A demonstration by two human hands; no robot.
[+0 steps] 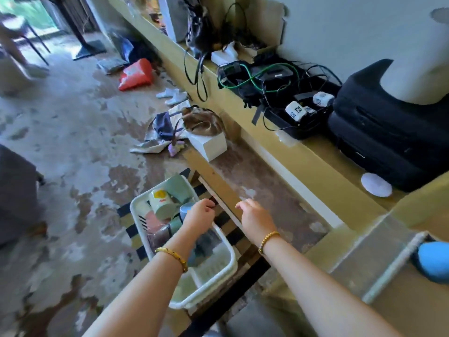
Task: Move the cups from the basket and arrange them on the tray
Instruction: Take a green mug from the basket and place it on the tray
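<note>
We find the cups all lying in the white basket on the floor; none appears moved yet. The left hand sits above the basket's middle, fingers curled, possibly on a blue cup. The right hand, beside the basket, has fingers loosely curled, holding nothing. No tray is identifiable; blur obscures detail.

Head view: looks forward and down from above, tilted.
Nearness: close over the basket and both forearms.
</note>
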